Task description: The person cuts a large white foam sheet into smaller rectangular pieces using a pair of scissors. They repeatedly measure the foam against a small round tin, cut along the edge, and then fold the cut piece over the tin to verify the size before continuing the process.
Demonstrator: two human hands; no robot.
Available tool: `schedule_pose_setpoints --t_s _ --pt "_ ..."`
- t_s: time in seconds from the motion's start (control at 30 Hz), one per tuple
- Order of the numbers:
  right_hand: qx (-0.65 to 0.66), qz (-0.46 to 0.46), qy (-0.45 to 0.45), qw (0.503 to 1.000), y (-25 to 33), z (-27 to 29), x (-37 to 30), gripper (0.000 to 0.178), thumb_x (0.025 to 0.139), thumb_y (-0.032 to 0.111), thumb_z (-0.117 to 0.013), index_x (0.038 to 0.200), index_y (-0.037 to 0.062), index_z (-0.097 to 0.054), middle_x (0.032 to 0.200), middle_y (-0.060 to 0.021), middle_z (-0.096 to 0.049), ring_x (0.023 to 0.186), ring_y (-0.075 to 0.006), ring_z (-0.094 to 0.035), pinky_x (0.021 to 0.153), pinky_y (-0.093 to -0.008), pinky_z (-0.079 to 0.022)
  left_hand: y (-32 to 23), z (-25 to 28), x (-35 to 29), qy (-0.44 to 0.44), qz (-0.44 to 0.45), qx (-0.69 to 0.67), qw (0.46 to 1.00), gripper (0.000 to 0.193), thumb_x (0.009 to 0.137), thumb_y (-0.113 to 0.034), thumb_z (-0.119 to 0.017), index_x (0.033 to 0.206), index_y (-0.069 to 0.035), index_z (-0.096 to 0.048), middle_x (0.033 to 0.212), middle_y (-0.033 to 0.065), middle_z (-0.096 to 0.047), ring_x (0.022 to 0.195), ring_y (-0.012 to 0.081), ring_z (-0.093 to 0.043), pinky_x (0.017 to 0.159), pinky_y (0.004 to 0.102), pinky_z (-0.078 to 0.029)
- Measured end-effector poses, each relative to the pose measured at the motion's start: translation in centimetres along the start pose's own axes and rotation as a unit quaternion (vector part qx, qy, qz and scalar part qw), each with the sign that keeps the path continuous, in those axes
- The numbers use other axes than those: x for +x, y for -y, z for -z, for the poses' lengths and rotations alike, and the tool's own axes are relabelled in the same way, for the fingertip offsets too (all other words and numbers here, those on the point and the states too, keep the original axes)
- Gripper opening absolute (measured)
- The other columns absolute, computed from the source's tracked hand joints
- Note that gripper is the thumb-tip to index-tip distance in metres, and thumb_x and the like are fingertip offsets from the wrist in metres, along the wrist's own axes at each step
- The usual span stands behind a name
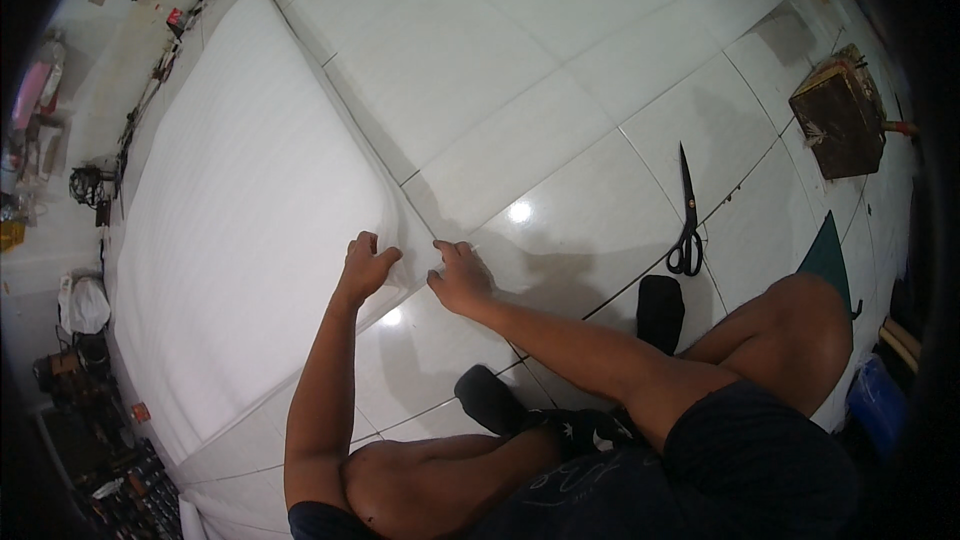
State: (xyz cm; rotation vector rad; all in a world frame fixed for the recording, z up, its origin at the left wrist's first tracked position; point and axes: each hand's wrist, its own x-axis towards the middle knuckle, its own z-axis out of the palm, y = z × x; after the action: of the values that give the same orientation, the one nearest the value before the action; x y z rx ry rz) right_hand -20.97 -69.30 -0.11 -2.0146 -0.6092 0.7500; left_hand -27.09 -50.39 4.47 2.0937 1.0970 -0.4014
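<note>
A large white foam sheet (240, 220) lies spread on the white tiled floor, reaching from the far left down to its near corner. My left hand (364, 265) presses down on the sheet's right edge with fingers curled. My right hand (458, 275) rests beside it, fingertips on the sheet's corner where it meets the tiles. Black scissors (686, 215) lie shut on the floor to the right, well apart from both hands. I sit on the floor with my knees bent.
A dark brown box (838, 115) stands at the far right. A dark green sheet edge (828, 255) lies by my right knee. Black slippers (660, 310) sit near my legs. Tools and clutter (90, 190) line the left wall.
</note>
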Motion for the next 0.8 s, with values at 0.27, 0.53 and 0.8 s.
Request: schedule_pose_setpoints --t_s 0.27,0.53,0.8 --pt "0.148 0.042 0.023 0.988 -0.4 -0.2 0.6 0.041 0.082 0.013 -0.069 0.118 0.0052 -0.054 0.111 -0.0122 -0.059 0.101 -0.0265 -0.058 0.088 -0.0389 -0.048 0.5 -0.8 0.3 -0.054 -0.050 0.018 0.997 0.046 0.079 -0.028 -0.069 0.099 0.010 -0.054 0.092 0.0173 -0.059 0.078 0.0226 -0.056 0.068 0.0383 -0.048" --pt "0.310 0.050 0.139 0.939 -0.6 -0.9 1.0 0.031 0.084 0.008 -0.064 0.112 0.0027 -0.052 0.102 -0.0109 -0.064 0.095 -0.0233 -0.063 0.085 -0.0367 -0.050 -0.9 -0.4 -0.2 -0.012 0.008 0.048 0.999 0.067 0.070 -0.041 -0.073 0.113 0.005 -0.051 0.110 0.0230 -0.054 0.104 0.0349 -0.053 0.089 0.0419 -0.045" --pt "-0.032 0.004 0.013 0.999 -0.5 0.4 0.5 0.047 0.083 0.019 -0.069 0.124 0.0042 -0.053 0.117 -0.0148 -0.055 0.109 -0.0302 -0.055 0.093 -0.0420 -0.046 0.4 -0.5 0.3 -0.014 0.003 0.018 1.000 0.062 0.070 -0.034 -0.071 0.113 0.004 -0.051 0.110 0.0223 -0.054 0.102 0.0342 -0.053 0.088 0.0417 -0.045"
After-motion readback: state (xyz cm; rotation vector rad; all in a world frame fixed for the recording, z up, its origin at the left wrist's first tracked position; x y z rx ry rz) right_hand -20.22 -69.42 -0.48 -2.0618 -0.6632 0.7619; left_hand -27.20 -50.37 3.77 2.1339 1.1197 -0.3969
